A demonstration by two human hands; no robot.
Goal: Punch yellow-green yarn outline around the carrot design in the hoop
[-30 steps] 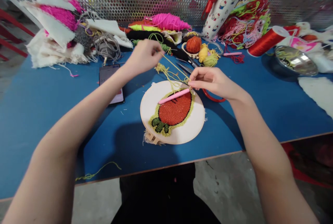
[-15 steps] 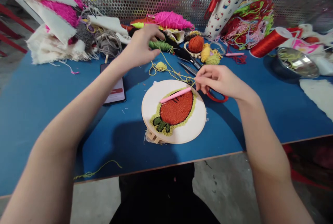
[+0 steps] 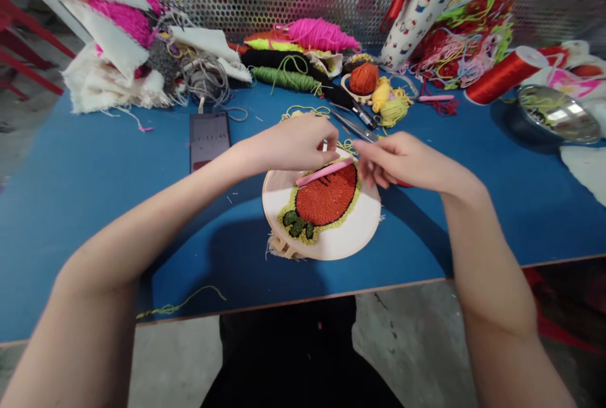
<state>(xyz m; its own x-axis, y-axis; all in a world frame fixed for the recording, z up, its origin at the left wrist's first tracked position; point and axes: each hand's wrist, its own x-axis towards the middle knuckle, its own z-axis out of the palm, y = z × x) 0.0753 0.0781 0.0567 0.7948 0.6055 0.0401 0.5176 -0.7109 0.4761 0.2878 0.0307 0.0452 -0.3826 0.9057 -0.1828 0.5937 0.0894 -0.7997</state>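
A round embroidery hoop (image 3: 350, 240) with white cloth lies on the table and carries an orange carrot (image 3: 326, 199) in looped yarn, edged yellow-green, with dark green leaves. Across the carrot's upper edge rests a pink pen-like tool (image 3: 326, 172). Over the hoop's far edge is my left hand (image 3: 307, 141), its fingers curled together; what they pinch is hidden. My right hand (image 3: 391, 158) is at the hoop's right edge, slightly blurred, with its fingers loosely bent and apart. Yellow-green yarn (image 3: 349, 145) shows between the hands. Scissors (image 3: 355, 125) lie behind my right hand, their handles partly covered.
A phone (image 3: 208, 136) lies left of the hoop. Along the back are fabric scraps (image 3: 113, 48), green yarn (image 3: 286, 78), an orange yarn ball (image 3: 363, 78), a patterned tumbler (image 3: 423, 13), a red thread spool (image 3: 504, 76) and a metal bowl (image 3: 558, 114). A yarn strand (image 3: 189, 302) lies near the front edge.
My left hand has come down and right, from above the green yarn to the hoop's far edge, and its fingers have closed. My right hand's fingers have loosened and spread slightly.
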